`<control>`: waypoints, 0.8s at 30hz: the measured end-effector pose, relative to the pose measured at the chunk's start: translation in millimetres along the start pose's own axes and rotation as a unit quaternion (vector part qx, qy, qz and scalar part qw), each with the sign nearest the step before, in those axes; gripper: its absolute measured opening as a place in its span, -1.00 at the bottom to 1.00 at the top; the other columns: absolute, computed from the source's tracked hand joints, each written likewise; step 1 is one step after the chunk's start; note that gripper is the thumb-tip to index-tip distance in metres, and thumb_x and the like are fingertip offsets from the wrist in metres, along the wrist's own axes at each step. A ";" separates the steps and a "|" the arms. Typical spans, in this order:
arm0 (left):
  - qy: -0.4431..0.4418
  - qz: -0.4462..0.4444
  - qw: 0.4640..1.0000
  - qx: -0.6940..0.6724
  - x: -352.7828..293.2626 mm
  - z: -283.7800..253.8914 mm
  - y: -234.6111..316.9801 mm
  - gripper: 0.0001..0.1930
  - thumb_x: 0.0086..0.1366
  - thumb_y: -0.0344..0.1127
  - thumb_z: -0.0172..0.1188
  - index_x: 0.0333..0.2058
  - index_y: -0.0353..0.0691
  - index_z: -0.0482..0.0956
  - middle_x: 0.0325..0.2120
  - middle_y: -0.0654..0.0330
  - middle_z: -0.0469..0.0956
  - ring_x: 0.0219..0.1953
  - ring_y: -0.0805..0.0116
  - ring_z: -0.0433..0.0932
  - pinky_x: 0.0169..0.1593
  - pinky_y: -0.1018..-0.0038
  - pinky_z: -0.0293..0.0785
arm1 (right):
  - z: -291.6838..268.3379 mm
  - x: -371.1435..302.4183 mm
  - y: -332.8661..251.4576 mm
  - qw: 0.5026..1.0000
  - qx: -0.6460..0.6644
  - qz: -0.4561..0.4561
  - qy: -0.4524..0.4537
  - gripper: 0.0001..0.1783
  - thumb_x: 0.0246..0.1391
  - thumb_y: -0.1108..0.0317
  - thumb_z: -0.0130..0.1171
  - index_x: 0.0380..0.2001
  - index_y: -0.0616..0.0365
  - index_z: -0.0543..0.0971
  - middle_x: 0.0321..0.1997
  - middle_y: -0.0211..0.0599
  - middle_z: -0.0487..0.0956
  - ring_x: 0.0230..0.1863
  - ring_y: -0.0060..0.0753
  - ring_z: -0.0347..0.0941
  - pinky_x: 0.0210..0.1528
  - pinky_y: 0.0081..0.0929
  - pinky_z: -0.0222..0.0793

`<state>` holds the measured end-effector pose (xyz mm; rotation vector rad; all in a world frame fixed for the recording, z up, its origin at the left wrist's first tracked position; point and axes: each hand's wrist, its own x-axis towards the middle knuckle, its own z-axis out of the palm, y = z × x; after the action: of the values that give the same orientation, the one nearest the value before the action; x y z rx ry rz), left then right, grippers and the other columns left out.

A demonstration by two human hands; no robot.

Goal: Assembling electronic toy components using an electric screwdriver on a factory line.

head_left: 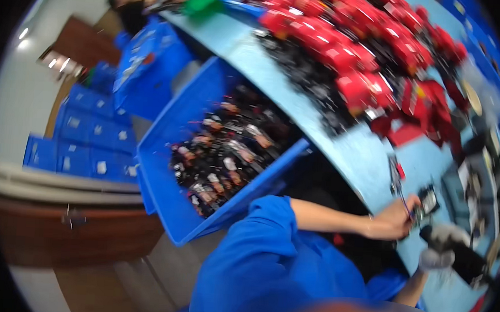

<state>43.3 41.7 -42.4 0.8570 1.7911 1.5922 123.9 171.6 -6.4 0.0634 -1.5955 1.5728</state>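
My left hand [394, 219] reaches across the light blue table from a blue sleeve, bare, with its fingers closed. At its fingertips is a small dark part [429, 200] with metallic spots, and a thin dark wire passes by the fingers. To the right, my right hand [437, 258], in a pale glove, is wrapped round a black elongated tool [465, 262]. Motion blur hides the tool's exact kind. A small red-and-black tool [397, 172] lies on the table just beyond my left hand.
Many shiny red rounded housings [353, 53] with black parts cover the far table [341, 156]. A blue bin [169, 208] full of small dark parts stands left of it. Blue boxes [94, 132] are stacked further left. Another person [130, 14] is at the far left.
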 end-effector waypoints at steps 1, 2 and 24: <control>0.127 0.141 0.975 0.114 -1.6 13.2 -2.0 -0.39 -0.18 -0.44 0.14 -0.07 -0.32 0.15 -0.28 -0.10 0.35 -0.13 -0.05 0.32 -0.08 0.22 0.23 | 9.5 3.1 -10.5 1.000 -0.020 0.009 0.011 -0.28 -0.09 -0.35 -0.04 -0.34 0.18 0.21 -0.65 -0.36 0.24 -0.66 -0.48 0.19 -0.59 -0.55 0.18; 0.154 0.194 0.959 0.135 2.6 7.9 -14.1 -0.27 -0.26 -0.42 0.20 -0.02 -0.30 0.11 -0.22 -0.10 0.31 -0.10 -0.06 0.27 -0.03 0.21 0.19 | 20.5 8.5 -11.6 0.999 -0.029 0.005 0.015 -0.24 -0.16 -0.40 0.00 -0.39 0.18 0.21 -0.67 -0.39 0.22 -0.70 -0.50 0.18 -0.63 -0.58 0.17; -0.143 0.334 0.914 0.181 122.7 -40.9 2.7 -0.80 0.01 -0.34 0.26 -0.38 -0.29 0.53 -0.29 0.10 0.51 -0.21 0.29 0.48 -0.14 0.44 0.37 | -111.8 64.5 -81.5 0.966 -0.017 -0.057 0.250 -0.36 -0.17 -0.41 -0.06 -0.50 0.01 0.44 -0.77 -0.56 0.10 -0.73 -0.57 0.03 -0.58 -0.56 -0.04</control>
<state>-64.5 113.0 -36.3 1.9356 1.6888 1.4035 190.1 281.7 76.0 -0.2392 -1.1972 1.3383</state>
